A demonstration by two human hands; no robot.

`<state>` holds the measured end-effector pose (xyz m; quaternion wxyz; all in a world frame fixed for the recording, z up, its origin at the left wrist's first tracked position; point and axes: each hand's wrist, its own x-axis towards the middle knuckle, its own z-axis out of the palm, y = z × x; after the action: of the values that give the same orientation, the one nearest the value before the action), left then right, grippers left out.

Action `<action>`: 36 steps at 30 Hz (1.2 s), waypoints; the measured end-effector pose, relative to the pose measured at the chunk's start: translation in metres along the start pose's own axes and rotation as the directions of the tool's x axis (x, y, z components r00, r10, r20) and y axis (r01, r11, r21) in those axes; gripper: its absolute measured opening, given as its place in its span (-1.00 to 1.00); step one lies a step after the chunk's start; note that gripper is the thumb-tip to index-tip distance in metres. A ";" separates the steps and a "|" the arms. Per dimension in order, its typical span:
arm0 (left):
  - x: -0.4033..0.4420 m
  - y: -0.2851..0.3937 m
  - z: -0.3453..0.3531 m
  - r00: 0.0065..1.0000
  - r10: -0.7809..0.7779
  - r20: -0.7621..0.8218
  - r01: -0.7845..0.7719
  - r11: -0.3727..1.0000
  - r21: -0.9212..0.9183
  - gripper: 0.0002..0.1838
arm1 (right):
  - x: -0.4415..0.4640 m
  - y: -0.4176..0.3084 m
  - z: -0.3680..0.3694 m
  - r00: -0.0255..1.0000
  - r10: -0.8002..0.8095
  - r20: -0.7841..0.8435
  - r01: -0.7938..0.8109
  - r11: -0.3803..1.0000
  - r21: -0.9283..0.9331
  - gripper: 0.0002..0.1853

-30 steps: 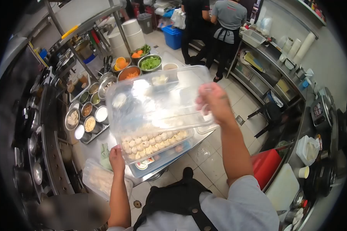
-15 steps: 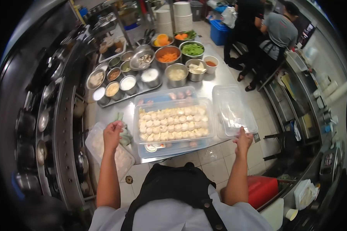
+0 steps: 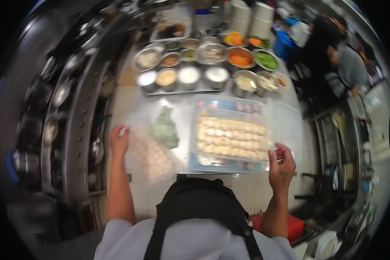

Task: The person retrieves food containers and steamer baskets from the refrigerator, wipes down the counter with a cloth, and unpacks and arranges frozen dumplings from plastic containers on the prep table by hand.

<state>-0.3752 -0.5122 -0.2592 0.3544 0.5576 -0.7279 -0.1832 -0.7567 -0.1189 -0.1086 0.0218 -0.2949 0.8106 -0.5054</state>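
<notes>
Rows of pale dough balls (image 3: 232, 138) lie in a clear container (image 3: 199, 149), which rests on a blue-tinted container (image 3: 194, 162) on the steel table. My right hand (image 3: 282, 168) is at the container's right front corner, fingers apart and partly bent, gripping nothing visible. A clear lid (image 3: 290, 123) lies flat behind it. My left hand (image 3: 119, 139) is at the left edge of a blurred clear container of pale pink-beige food (image 3: 149, 154), fingers closed; what they pinch is too blurred to tell. A green cloth (image 3: 165, 128) lies beside that container.
Metal pots of white and yellow contents (image 3: 189, 77), shredded carrot (image 3: 240, 60) and leafy greens (image 3: 265, 60) stand along the back of the table. Stacked white tubs (image 3: 262, 21) stand behind them. Two people (image 3: 349, 65) are at the back right. A stove line (image 3: 76, 130) runs along the left.
The view has swung left. The clear lid has been lowered from above the dough balls to the table on the right, and my right hand has let it go. My left hand has moved left.
</notes>
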 end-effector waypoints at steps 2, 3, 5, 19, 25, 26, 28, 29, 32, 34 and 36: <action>-0.002 0.010 -0.010 0.999 0.040 -0.025 -0.037 0.993 0.113 -0.66 | -0.019 -0.036 0.041 0.951 -0.047 0.307 0.005 0.991 0.134 -0.70; -0.002 0.021 -0.018 0.998 0.056 -0.010 -0.054 0.985 0.163 -0.64 | -0.029 -0.047 0.059 0.885 -0.108 0.452 0.038 0.986 0.161 -0.71; 0.004 -0.003 -0.012 0.996 0.086 0.022 -0.088 0.981 0.175 -0.59 | -0.048 -0.055 0.098 0.728 -0.126 0.673 0.012 0.985 0.171 -0.69; 0.041 -0.007 -0.013 0.960 0.208 0.188 -0.237 0.960 0.150 -0.77 | -0.107 -0.082 0.217 0.144 -0.226 0.963 0.612 0.785 0.092 -0.70; 0.054 -0.032 -0.023 0.982 0.181 0.044 -0.177 0.980 -0.092 -0.93 | -0.108 -0.071 0.210 0.331 -0.319 0.888 0.571 0.817 0.081 -0.92; 0.058 -0.035 -0.027 0.992 0.118 0.053 -0.099 0.955 -0.278 -0.94 | -0.104 -0.075 0.202 0.357 -0.312 0.880 0.572 0.818 0.059 -0.88; 0.065 -0.017 -0.037 0.999 0.041 0.029 -0.023 0.895 -0.445 -0.94 | -0.089 -0.070 0.185 0.463 -0.379 0.802 0.581 0.813 0.048 -0.86; 0.069 0.000 -0.049 0.999 0.023 -0.022 -0.030 0.900 -0.435 -0.94 | -0.081 -0.068 0.177 0.528 -0.458 0.715 0.597 0.799 0.071 -0.84; 0.077 0.084 -0.077 0.991 0.128 -0.048 -0.133 0.825 -0.550 -0.93 | -0.035 -0.086 0.131 0.781 -0.382 0.495 0.387 0.917 0.097 -0.75; 0.071 0.139 -0.078 0.976 0.219 -0.001 -0.167 0.740 -0.651 -0.94 | -0.003 -0.076 0.099 0.897 -0.309 0.317 0.228 0.936 0.266 -0.69; 0.060 0.181 -0.064 0.972 0.222 0.078 -0.087 0.645 -0.759 -0.95 | 0.023 -0.052 0.074 0.976 -0.184 0.113 0.070 0.763 0.642 -0.69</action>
<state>-0.4606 -0.5047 -0.0772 0.5060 0.2802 -0.6588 -0.4811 -0.7272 -0.2068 -0.0949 0.1542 -0.3662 0.5659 -0.7224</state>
